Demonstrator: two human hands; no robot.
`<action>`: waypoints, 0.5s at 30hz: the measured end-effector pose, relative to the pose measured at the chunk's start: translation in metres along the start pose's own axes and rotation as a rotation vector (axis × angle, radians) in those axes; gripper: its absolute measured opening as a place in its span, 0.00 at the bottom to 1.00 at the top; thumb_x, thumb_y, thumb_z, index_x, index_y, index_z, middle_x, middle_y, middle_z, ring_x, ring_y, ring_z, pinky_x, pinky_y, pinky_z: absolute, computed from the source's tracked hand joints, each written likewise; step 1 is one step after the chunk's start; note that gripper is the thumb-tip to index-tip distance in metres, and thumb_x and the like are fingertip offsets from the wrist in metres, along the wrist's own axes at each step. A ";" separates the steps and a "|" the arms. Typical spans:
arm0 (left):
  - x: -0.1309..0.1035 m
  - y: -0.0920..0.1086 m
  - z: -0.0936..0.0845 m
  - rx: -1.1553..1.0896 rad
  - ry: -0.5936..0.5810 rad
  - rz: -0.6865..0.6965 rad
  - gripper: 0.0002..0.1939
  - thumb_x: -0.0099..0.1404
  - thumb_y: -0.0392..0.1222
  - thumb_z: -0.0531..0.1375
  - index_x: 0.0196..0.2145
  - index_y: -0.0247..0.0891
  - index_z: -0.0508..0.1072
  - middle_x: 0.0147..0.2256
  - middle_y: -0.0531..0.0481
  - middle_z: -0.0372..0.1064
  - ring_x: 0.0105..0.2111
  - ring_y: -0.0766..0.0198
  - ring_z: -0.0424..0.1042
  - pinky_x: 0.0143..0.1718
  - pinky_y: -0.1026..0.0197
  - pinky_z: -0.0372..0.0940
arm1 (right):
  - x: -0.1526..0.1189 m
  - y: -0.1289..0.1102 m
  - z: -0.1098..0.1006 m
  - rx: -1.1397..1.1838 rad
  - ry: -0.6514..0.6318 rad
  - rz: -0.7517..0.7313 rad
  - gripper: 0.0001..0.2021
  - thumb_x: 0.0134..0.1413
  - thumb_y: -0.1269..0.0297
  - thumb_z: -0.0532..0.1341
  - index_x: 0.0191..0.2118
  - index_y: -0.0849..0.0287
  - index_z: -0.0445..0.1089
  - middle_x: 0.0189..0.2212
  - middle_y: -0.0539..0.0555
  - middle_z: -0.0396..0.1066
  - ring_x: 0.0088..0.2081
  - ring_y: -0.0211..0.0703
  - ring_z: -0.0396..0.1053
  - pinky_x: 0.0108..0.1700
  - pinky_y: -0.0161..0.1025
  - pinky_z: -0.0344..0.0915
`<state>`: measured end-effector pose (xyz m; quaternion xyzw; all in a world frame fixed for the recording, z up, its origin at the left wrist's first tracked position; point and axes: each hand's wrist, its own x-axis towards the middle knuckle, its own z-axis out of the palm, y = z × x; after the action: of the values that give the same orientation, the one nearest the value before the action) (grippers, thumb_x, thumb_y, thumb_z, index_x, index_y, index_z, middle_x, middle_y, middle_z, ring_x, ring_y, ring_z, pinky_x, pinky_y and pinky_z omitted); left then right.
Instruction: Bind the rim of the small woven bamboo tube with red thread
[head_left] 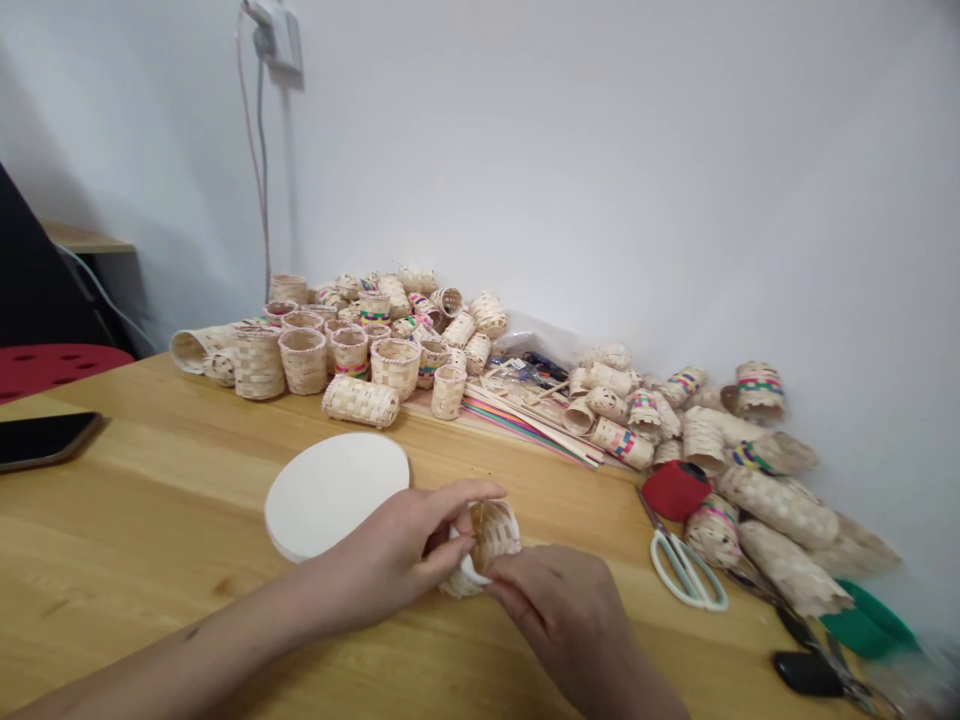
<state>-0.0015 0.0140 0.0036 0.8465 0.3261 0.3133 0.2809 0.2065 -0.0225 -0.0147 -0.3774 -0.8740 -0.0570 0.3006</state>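
A small woven basket (496, 535) is tilted with its opening toward the camera, low in the centre of the head view. White trim runs along the near part of its rim. My left hand (420, 540) grips the rim from the left, thumb and fingers bent round it. On the right, my right hand (559, 610) pinches the rim's near edge between thumb and finger. A round white disc (337, 492) lies on the table just beyond my left forearm.
Many woven baskets (304, 360) stand at the back left, beside coloured strips (525, 430). More baskets (780, 500) pile up at the right. White-handled scissors (686, 570) lie near a red spool (676, 490). A phone (45, 440) rests on the table (150, 520) at the left.
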 end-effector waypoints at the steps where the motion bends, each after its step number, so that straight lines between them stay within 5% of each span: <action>1: -0.001 -0.001 0.001 0.020 0.036 0.012 0.24 0.64 0.32 0.53 0.57 0.44 0.61 0.30 0.55 0.70 0.25 0.67 0.67 0.28 0.67 0.60 | 0.001 0.000 -0.001 -0.010 0.001 0.003 0.20 0.69 0.58 0.47 0.30 0.57 0.70 0.22 0.49 0.74 0.23 0.38 0.69 0.27 0.35 0.53; 5: -0.007 -0.002 0.003 0.088 0.143 0.195 0.16 0.68 0.34 0.54 0.52 0.44 0.66 0.42 0.49 0.74 0.36 0.64 0.72 0.38 0.65 0.64 | 0.002 0.002 -0.003 -0.025 -0.025 0.052 0.23 0.69 0.56 0.44 0.29 0.57 0.69 0.21 0.49 0.73 0.22 0.38 0.70 0.26 0.35 0.53; 9: -0.006 -0.002 0.006 0.063 0.050 0.377 0.10 0.70 0.34 0.52 0.47 0.41 0.70 0.43 0.48 0.74 0.42 0.64 0.72 0.42 0.67 0.63 | 0.003 0.002 -0.004 -0.013 -0.053 0.096 0.24 0.69 0.54 0.44 0.28 0.58 0.69 0.21 0.50 0.73 0.22 0.38 0.70 0.26 0.35 0.53; 15: 0.003 -0.002 0.005 -0.110 0.043 0.125 0.06 0.67 0.36 0.57 0.35 0.38 0.75 0.31 0.52 0.76 0.31 0.66 0.72 0.33 0.69 0.62 | 0.012 0.002 -0.014 0.308 0.010 0.206 0.14 0.64 0.57 0.55 0.33 0.56 0.74 0.25 0.48 0.76 0.26 0.36 0.73 0.29 0.30 0.60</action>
<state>0.0032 0.0164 0.0001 0.8415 0.2611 0.3659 0.2996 0.2083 -0.0180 0.0038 -0.4143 -0.8276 0.1068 0.3634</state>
